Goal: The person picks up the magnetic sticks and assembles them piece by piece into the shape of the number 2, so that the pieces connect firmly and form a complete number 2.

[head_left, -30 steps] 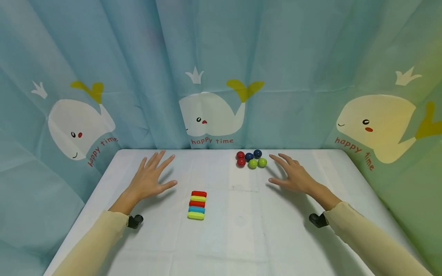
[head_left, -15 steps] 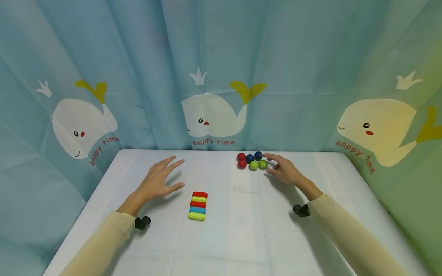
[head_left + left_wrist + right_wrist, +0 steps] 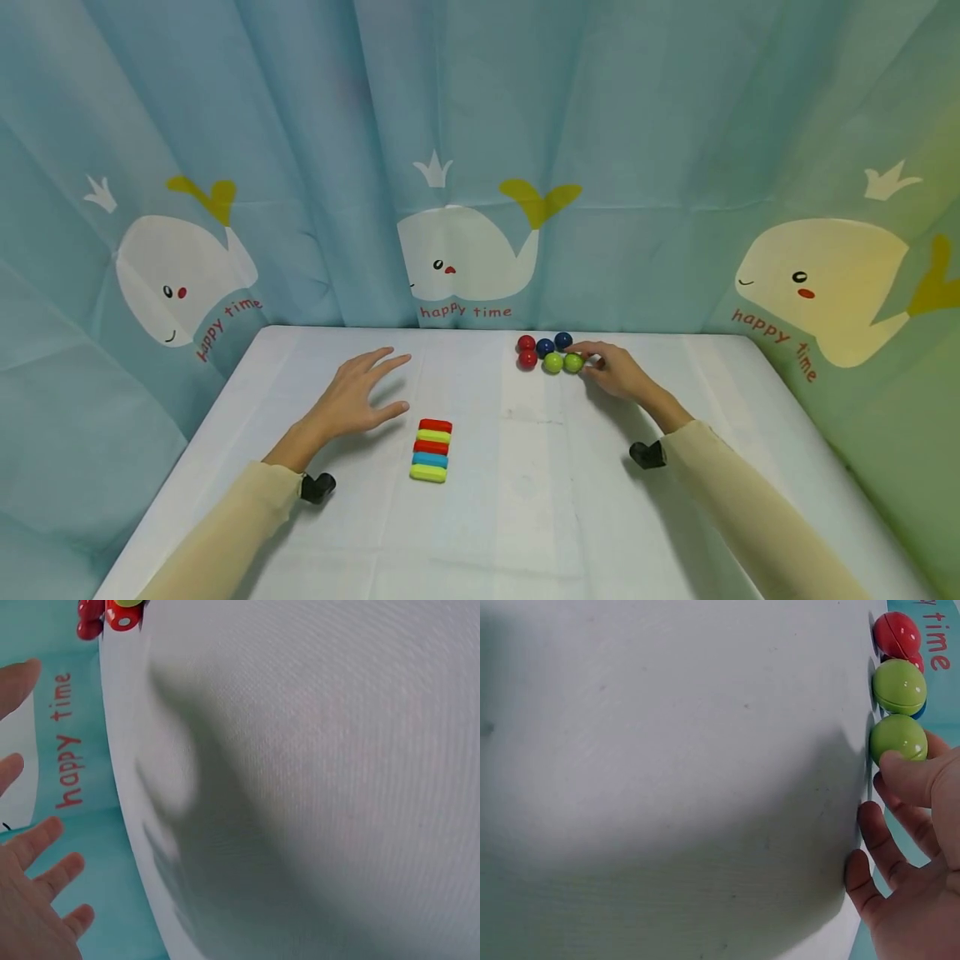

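In the head view my right hand [image 3: 617, 372] is at the far side of the table, thumb and index finger around the right-hand green ball [image 3: 573, 362]. The right wrist view shows the thumb of that hand [image 3: 915, 847] on this green ball [image 3: 898, 738], the index finger partly hidden behind it. Beside it lie another green ball [image 3: 552, 362], two blue balls [image 3: 563, 340] and two red balls [image 3: 527, 360]. My left hand [image 3: 348, 400] hovers above the table with fingers spread, holding nothing; its fingers [image 3: 56, 877] also show in the left wrist view.
A column of several coloured bars, red, yellow-green and blue [image 3: 431, 459], lies right of and nearer than my left hand. The white-covered table [image 3: 510, 517] ends at a blue-green curtain [image 3: 637, 250] printed with whales.
My right hand has moved left to the balls, and its thumb and index finger have closed around a green one. My left hand has shifted slightly right and nearer.
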